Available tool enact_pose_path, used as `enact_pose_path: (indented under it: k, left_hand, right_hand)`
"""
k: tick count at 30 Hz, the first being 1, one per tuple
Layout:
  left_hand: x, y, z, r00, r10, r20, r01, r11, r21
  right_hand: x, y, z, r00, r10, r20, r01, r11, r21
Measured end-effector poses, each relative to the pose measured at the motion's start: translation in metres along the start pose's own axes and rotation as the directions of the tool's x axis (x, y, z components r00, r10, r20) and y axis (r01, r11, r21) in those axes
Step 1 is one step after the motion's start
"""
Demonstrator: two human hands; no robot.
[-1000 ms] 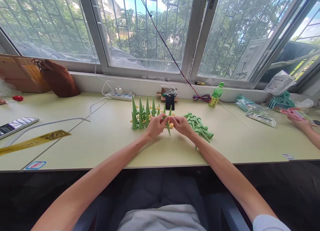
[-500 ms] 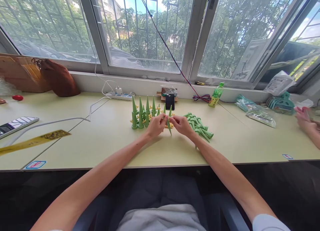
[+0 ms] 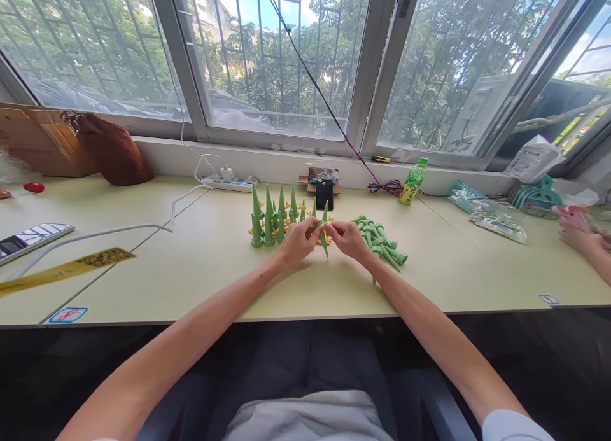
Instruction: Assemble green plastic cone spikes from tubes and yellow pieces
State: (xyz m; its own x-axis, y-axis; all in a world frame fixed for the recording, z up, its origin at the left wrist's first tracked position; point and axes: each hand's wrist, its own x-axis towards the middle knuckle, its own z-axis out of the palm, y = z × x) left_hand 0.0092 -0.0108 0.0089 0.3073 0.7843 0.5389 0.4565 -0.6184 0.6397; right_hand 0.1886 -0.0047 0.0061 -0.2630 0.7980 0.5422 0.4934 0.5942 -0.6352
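A green plastic spike [image 3: 324,245] hangs point down between my hands, its upper end hidden among the fingertips. My left hand [image 3: 300,240] pinches it from the left. From the right, my right hand [image 3: 349,238] closes thumb and fingers at its upper end; whether a small part is also in that pinch, I cannot tell. Left of my hands stand several green spikes [image 3: 257,229] in rows, points up, with yellow branching pieces [image 3: 289,206] among them. Loose green spikes [image 3: 380,238] lie piled just right of my right hand.
Behind the spikes lie a black phone [image 3: 324,195] and a small open box [image 3: 310,175]. A green drink bottle [image 3: 413,181] and a power strip [image 3: 231,184] stand by the window. At far right, a co-worker's hand [image 3: 580,232] holds something pink. A white cable [image 3: 119,231] crosses the left.
The held spike's lower tip has swung slightly right while both my hands stay in place. At far right, the co-worker's hands and the pink thing have shifted.
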Motion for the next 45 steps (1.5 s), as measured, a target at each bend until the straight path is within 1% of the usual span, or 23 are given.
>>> enact_pose_path:
  k: [5,19,36,45]
  left_hand:
    - [0.0002,0.0003,0.0003,0.999,0.039,-0.007,-0.039,0.999,0.030]
    - [0.0006,-0.0023,0.0002,0.996,0.094,-0.004,-0.094,0.995,0.029]
    - [0.0010,-0.0013,0.0007,0.994,0.105,0.001,-0.105,0.994,0.018]
    - [0.0006,-0.0031,0.0018,0.991,0.136,-0.007,-0.136,0.991,0.017]
  right_hand:
    - [-0.0001,-0.0016,-0.0006,1.000,0.005,-0.012,-0.004,1.000,0.006]
    - [0.0004,-0.0034,-0.0009,0.999,0.018,-0.033,-0.018,1.000,0.011]
    - [0.0016,0.0038,0.0018,0.996,0.075,-0.047,-0.073,0.996,0.042]
    - [0.0014,0.0009,0.0006,0.994,0.098,-0.038,-0.095,0.993,0.074]
